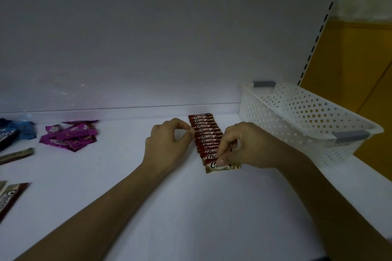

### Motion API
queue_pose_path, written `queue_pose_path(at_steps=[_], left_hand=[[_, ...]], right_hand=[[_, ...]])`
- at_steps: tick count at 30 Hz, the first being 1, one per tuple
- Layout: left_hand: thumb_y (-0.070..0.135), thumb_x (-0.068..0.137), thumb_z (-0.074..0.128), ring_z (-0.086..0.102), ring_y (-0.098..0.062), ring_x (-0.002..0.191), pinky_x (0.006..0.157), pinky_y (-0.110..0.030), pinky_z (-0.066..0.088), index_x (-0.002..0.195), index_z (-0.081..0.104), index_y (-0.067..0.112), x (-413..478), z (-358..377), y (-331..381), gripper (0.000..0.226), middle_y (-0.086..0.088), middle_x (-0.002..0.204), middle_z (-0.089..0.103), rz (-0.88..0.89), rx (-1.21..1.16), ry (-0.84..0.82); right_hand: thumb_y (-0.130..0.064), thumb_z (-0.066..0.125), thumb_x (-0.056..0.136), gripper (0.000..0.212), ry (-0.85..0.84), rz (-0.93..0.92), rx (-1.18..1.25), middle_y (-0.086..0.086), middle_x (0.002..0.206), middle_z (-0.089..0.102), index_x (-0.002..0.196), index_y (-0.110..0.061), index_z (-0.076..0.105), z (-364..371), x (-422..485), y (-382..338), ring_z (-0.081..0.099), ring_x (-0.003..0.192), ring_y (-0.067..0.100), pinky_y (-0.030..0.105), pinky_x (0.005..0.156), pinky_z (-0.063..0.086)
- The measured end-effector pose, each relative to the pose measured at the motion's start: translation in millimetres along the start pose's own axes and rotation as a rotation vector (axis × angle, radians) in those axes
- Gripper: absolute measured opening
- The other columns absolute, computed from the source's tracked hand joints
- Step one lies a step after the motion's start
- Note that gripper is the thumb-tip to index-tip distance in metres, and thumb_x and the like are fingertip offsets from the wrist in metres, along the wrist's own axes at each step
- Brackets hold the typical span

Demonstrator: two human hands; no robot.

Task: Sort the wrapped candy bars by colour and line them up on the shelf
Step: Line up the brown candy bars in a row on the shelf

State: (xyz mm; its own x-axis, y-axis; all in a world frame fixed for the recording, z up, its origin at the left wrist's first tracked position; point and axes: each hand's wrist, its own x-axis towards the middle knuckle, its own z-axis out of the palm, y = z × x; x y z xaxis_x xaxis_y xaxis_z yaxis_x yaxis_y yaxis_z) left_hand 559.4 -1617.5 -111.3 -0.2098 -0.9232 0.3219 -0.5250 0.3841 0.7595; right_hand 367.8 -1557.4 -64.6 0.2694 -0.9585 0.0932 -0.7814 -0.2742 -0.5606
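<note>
Hands are working on either side of the row of red bars [204, 129], which is lying overlapped like shingles from near the back edge of the shelf [191, 207] toward its front, just beside the white perforated basket [297, 116] at the right end. The left hand [167, 144] is pinching the row's left edge between thumb and forefinger, probably squaring the wrapper ends. The right hand [244, 146] is curling its fingers onto the front bar [222, 168] and gripping it, seemingly tucking it into line. The hands are apart, with the row between them.

Near the shelf's left end a purple pile [70, 135], blue wrappers [23, 130] and a few brown bars [12, 197] are lying loose, apparently awaiting their own rows. Dim light is falling on the white shelf and grey back panel [148, 38]. A slotted upright [324, 27] and a yellow wall [350, 70] are showing beyond the right end.
</note>
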Motion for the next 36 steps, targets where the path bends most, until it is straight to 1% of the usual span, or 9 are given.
queue_pose_path(at_steps=[3, 9, 11, 15, 19, 24, 27, 32, 36], left_hand=[[0.038, 0.092, 0.057, 0.054, -0.017, 0.111, 0.096, -0.046, 0.044, 0.095, 0.06, 0.027, -1, 2, -1, 0.011, 0.008, 0.107, 0.065, -0.002, 0.005, -0.009], [0.041, 0.091, 0.058, 0.058, -0.014, 0.098, 0.092, -0.042, 0.048, 0.096, 0.06, 0.027, 3, 2, -2, 0.015, 0.011, 0.096, 0.062, -0.025, 0.059, -0.057], [0.039, 0.091, 0.058, 0.059, -0.014, 0.096, 0.09, -0.039, 0.049, 0.095, 0.06, 0.026, 4, 2, -4, 0.014, 0.008, 0.098, 0.064, -0.026, 0.059, -0.047], [0.035, 0.092, 0.059, 0.059, -0.015, 0.093, 0.078, -0.029, 0.046, 0.096, 0.062, 0.02, 5, -2, -3, 0.016, 0.006, 0.095, 0.065, -0.072, -0.009, -0.012], [0.033, 0.092, 0.06, 0.058, -0.018, 0.102, 0.085, -0.027, 0.044, 0.106, 0.061, 0.016, 7, -23, 7, 0.022, 0.0, 0.107, 0.063, -0.145, -0.033, -0.241], [0.038, 0.094, 0.056, 0.051, -0.01, 0.115, 0.091, -0.022, 0.039, 0.121, 0.057, 0.022, -20, -65, 5, 0.032, 0.007, 0.127, 0.057, 0.06, 0.232, -0.213], [0.036, 0.093, 0.058, 0.052, -0.01, 0.116, 0.093, -0.024, 0.041, 0.121, 0.058, 0.022, -40, -87, -2, 0.032, 0.008, 0.126, 0.058, 0.099, 0.256, -0.185], [0.037, 0.093, 0.058, 0.049, -0.011, 0.115, 0.088, -0.023, 0.037, 0.123, 0.057, 0.023, -59, -87, -12, 0.033, 0.007, 0.126, 0.057, 0.131, 0.322, -0.158], [0.042, 0.093, 0.055, 0.045, -0.016, 0.12, 0.099, -0.029, 0.038, 0.126, 0.054, 0.025, -69, -73, -21, 0.038, 0.005, 0.13, 0.055, 0.17, 0.45, -0.158]], right_hand=[[-0.027, 0.083, 0.068, 0.012, 0.021, -0.02, -0.053, -0.016, 0.075, 0.065, 0.077, -0.027, 0.074, 4, 1, 1, 0.061, 0.075, -0.001, 0.008, 0.063, 0.042], [-0.038, 0.08, 0.069, 0.016, 0.039, -0.064, -0.268, -0.023, 0.08, 0.056, 0.074, -0.031, 0.067, 9, 4, -1, 0.051, 0.086, 0.001, 0.027, 0.085, 0.035], [-0.036, 0.081, 0.069, 0.015, 0.044, -0.077, -0.263, -0.023, 0.081, 0.056, 0.075, -0.03, 0.068, 10, 3, 0, 0.05, 0.085, 0.0, 0.026, 0.082, 0.034], [-0.032, 0.079, 0.072, 0.017, 0.118, -0.097, -0.149, -0.02, 0.078, 0.061, 0.07, -0.031, 0.063, 2, 1, 0, 0.053, 0.078, -0.007, 0.011, 0.065, 0.033], [-0.022, 0.073, 0.079, 0.014, 0.223, -0.095, -0.035, -0.011, 0.083, 0.063, 0.072, -0.025, 0.062, -6, 2, -6, 0.053, 0.079, 0.001, 0.021, 0.07, 0.041], [-0.035, 0.078, 0.071, 0.014, 0.124, -0.098, -0.103, -0.015, 0.083, 0.064, 0.078, -0.028, 0.068, -10, 3, -26, 0.057, 0.077, -0.001, 0.018, 0.066, 0.043], [-0.04, 0.08, 0.066, 0.023, -0.01, -0.035, -0.333, -0.017, 0.083, 0.066, 0.084, -0.031, 0.07, -15, -3, -31, 0.058, 0.076, 0.0, 0.018, 0.063, 0.038], [-0.036, 0.077, 0.067, 0.024, 0.004, 0.048, -0.457, -0.016, 0.081, 0.065, 0.09, -0.03, 0.073, -7, -24, -21, 0.058, 0.073, 0.001, 0.017, 0.062, 0.035], [-0.033, 0.073, 0.07, 0.014, 0.048, 0.028, -0.465, -0.023, 0.069, 0.056, 0.083, -0.031, 0.071, 0, -25, -19, 0.051, 0.066, -0.002, 0.018, 0.067, 0.033]])
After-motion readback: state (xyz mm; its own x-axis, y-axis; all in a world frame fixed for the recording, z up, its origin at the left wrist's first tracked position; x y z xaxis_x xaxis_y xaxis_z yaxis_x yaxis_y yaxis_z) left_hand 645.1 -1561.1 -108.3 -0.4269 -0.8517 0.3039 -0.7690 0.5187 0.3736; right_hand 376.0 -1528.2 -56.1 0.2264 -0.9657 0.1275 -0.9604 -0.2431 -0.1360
